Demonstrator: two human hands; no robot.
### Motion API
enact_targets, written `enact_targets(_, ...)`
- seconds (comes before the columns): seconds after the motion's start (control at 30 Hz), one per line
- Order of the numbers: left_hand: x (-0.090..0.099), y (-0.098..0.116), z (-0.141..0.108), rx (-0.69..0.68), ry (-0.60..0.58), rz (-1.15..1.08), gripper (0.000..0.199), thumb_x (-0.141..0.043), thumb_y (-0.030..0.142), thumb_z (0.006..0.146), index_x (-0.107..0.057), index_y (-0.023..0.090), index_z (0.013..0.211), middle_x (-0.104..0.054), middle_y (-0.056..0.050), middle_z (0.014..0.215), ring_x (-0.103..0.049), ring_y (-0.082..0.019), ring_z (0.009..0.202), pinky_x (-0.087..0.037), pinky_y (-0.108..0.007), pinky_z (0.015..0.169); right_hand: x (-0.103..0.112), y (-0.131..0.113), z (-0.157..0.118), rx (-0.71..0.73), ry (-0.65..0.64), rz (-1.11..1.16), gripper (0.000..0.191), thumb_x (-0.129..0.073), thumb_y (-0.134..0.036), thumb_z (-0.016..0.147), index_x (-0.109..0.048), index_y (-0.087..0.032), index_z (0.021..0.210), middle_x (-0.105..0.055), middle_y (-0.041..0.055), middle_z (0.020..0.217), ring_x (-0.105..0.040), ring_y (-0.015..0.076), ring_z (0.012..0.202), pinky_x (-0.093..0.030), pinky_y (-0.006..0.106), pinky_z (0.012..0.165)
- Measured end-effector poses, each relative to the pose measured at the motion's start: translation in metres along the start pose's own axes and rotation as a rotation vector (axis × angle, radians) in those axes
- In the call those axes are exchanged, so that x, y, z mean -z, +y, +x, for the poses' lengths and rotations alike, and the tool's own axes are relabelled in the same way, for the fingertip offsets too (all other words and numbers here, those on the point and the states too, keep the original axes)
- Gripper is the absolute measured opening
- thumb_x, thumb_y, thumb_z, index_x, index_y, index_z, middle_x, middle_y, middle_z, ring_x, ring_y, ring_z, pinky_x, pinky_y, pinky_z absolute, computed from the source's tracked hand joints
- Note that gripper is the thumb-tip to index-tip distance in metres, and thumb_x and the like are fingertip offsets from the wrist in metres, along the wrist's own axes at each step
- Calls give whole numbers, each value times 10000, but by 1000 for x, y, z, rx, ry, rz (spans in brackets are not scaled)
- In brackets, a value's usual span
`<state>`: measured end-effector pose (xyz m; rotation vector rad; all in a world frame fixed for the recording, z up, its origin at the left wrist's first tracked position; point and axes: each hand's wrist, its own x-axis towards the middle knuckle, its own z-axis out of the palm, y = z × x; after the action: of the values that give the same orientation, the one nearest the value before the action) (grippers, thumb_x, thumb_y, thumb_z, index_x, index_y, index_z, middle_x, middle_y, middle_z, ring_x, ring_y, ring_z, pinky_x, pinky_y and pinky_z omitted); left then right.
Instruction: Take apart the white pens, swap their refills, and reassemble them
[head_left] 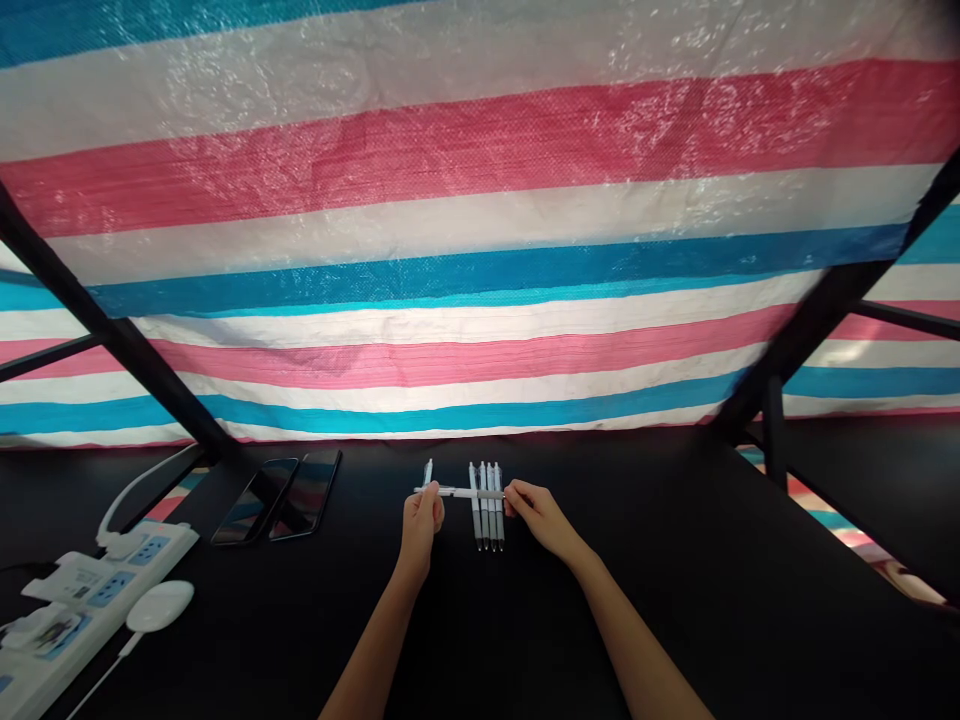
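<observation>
A white pen [463,492] with a grey grip is held level between both hands, above the black table. My left hand [421,520] pinches its left end, fingers closed. At the pen's other end, the fingers of my right hand [541,512] are closed around the tip. Beneath and behind it, several similar pens [486,520] lie side by side in a row, tips toward me. One more pen [428,470] lies just beyond my left hand, partly hidden by it.
Two dark phones [259,500] lie side by side on the table [480,630] to the left. A white power strip [97,610] with plugs and a white round puck on a cable [160,606] occupy the left edge. Black frame bars [802,330] and a striped tarp [465,360] stand behind.
</observation>
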<state>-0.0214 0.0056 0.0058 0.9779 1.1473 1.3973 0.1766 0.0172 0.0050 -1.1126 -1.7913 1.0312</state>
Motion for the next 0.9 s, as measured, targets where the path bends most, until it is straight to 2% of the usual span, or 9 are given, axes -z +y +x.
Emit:
enact_targets(0.17,0,1,-1,-91,-25,104,521,-488,435,795,-302,205,365,-222,57,374,-178,-57,357,-123,-255,405,0,3,2,-25,-14,18,468,-355,-479,916,-492,-183,581,-495,-13,602,-447,127,584,-327,245,586)
enact_targets(0.3,0,2,-2,-213,-39,218,541,-442,438,819,-306,208,350,-259,39,375,-232,-75,380,-209,-271,446,2,3,3,-38,-63,165,484,-359,-501,908,-463,-186,555,-492,-11,578,-462,132,579,-351,256,616)
enact_targets(0.4,0,3,-4,-243,-40,264,546,-409,432,835,-308,210,347,-266,35,375,-244,-83,385,-239,-280,470,3,1,3,-44,-100,261,485,-366,-506,904,-456,-188,550,-474,-13,558,-473,133,572,-368,264,639)
enact_targets(0.57,0,4,-6,-262,-52,306,555,-376,440,848,-295,211,348,-252,39,373,-233,-80,375,-264,-282,481,2,1,3,-83,-135,343,475,-399,-513,888,-425,-193,539,-439,-26,519,-443,123,526,-367,264,621)
enact_targets(0.67,-1,4,-7,-265,-11,299,548,-403,464,838,-310,205,365,-259,41,384,-242,-76,381,-256,-274,465,1,4,4,-82,-124,365,467,-417,-505,883,-419,-194,534,-431,-29,509,-443,124,524,-361,263,608)
enact_targets(0.77,-3,4,-7,-215,35,225,514,-446,525,811,-393,190,425,-257,54,411,-239,-69,387,-207,-251,422,0,4,4,-32,-114,337,478,-426,-500,881,-440,-186,520,-435,-23,517,-430,120,530,-347,258,596)
enact_targets(0.9,-5,3,-4,-114,21,50,446,-530,584,745,-502,171,581,-267,80,444,-209,-47,379,-150,-210,382,-1,-2,2,3,-191,266,474,-449,-519,864,-516,-171,549,-455,-14,551,-413,115,543,-332,248,565)
